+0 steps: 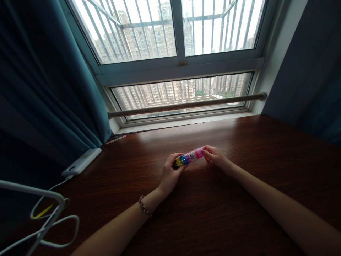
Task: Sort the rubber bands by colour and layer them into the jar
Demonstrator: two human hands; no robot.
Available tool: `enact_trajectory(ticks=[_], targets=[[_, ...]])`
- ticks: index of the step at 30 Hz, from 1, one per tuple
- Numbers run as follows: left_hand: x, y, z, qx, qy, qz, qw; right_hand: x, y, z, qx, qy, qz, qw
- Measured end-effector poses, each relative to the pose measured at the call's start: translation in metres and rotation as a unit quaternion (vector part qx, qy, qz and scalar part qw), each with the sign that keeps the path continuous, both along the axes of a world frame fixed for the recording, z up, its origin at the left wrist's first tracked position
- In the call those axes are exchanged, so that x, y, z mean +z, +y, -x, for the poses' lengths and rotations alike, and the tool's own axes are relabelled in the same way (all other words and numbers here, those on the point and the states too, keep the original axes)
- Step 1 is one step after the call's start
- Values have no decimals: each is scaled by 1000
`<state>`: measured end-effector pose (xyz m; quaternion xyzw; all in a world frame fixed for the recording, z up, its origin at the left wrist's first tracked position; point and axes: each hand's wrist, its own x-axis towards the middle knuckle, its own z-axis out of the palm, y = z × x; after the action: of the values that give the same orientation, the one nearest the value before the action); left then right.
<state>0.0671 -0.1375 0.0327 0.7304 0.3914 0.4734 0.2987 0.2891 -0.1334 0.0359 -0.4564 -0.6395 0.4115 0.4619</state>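
A short colourful tube (188, 158) is held tilted just above the brown wooden tabletop (202, 213), its right end a little higher in the picture. One end is pink; the other has yellow, blue and black patterning, and a barcode label shows in the middle. What it contains cannot be made out. My left hand (171, 170), with a beaded bracelet (144, 207) at the wrist, wraps its fingers and thumb around the dark end. At the pink end, the fingers of my right hand (214, 156) are closed in a pinch.
On the left a white power bank (82, 162) with a cable lies by the blue curtain (87, 106). White bent tubing (39, 190) stands in the lower left. Beyond the table are a wooden rail (186, 105) and a barred window (181, 65).
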Motion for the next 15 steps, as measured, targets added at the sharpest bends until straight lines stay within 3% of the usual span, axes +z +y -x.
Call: enact_trajectory(ticks=[6, 10, 13, 15], targets=[[7, -9, -5, -6, 16, -56, 998, 12, -8, 8, -35, 85, -23, 995], [5, -11, -4, -37, -18, 6, 999, 22, -20, 23, 18, 168, -28, 985], [2, -10, -2, -71, -50, 46, 995, 20, -27, 38, 61, 141, -20, 988], [1, -9, -2, -106, -62, 59, 991, 15, -30, 46, 54, 100, -23, 993]])
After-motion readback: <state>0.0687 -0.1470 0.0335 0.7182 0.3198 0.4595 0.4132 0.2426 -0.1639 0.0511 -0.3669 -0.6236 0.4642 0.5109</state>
